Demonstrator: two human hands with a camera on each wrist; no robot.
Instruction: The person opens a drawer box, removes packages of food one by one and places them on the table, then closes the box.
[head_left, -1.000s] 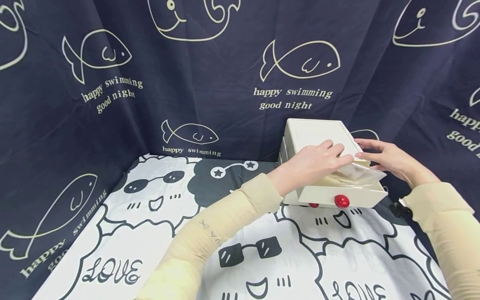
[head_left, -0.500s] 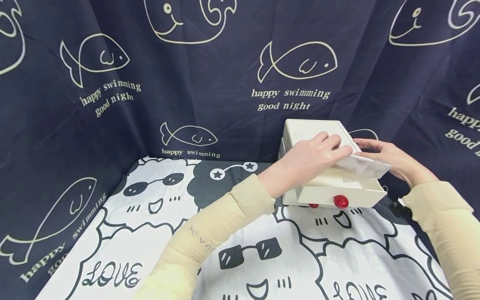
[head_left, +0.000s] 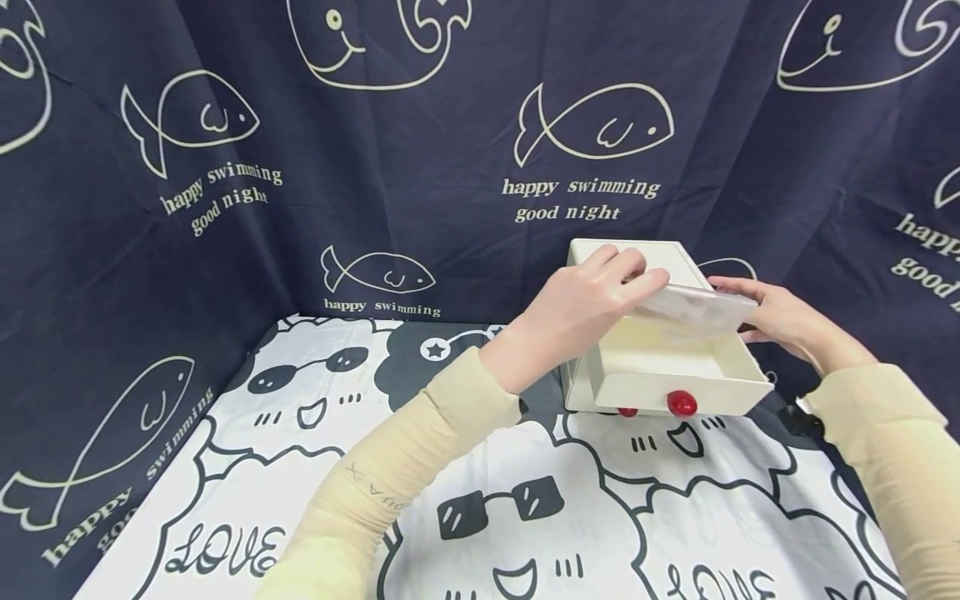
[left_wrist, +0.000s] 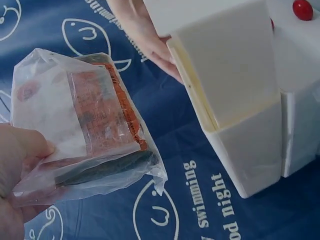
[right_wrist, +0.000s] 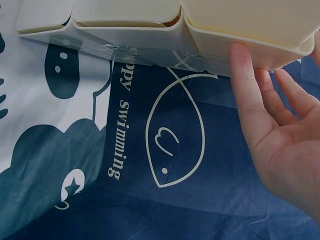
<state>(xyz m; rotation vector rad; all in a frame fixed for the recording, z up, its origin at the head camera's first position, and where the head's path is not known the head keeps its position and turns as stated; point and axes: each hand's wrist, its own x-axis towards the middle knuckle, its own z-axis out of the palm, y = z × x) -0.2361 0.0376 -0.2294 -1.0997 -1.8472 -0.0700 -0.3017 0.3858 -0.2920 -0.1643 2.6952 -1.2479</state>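
Observation:
My left hand (head_left: 581, 304) pinches a clear plastic bag (head_left: 697, 310) by its left end, above the pulled-out upper drawer (head_left: 630, 390) of a white drawer cabinet (head_left: 663, 260). The left wrist view shows a flat orange-and-white printed item with a dark edge inside the bag (left_wrist: 100, 112); its exact kind cannot be told. At the cabinet's right side is my right hand (head_left: 783, 317). In the right wrist view, the index finger (right_wrist: 242, 70) extends to touch the cabinet wall, while the other fingers are loosely bent around its edge.
A red knob (head_left: 682, 403) is on the drawer front, and another red knob (head_left: 628, 411) shows lower on the cabinet. Dark blue fish-print cloth (head_left: 450, 167) hangs behind. Black-and-white cartoon cloth (head_left: 480, 450) covers the table.
My left hand has lifted the plastic bag up out of the drawer and drawn it to the left, so the drawer's inside now shows. The right hand stays at the cabinet's side.

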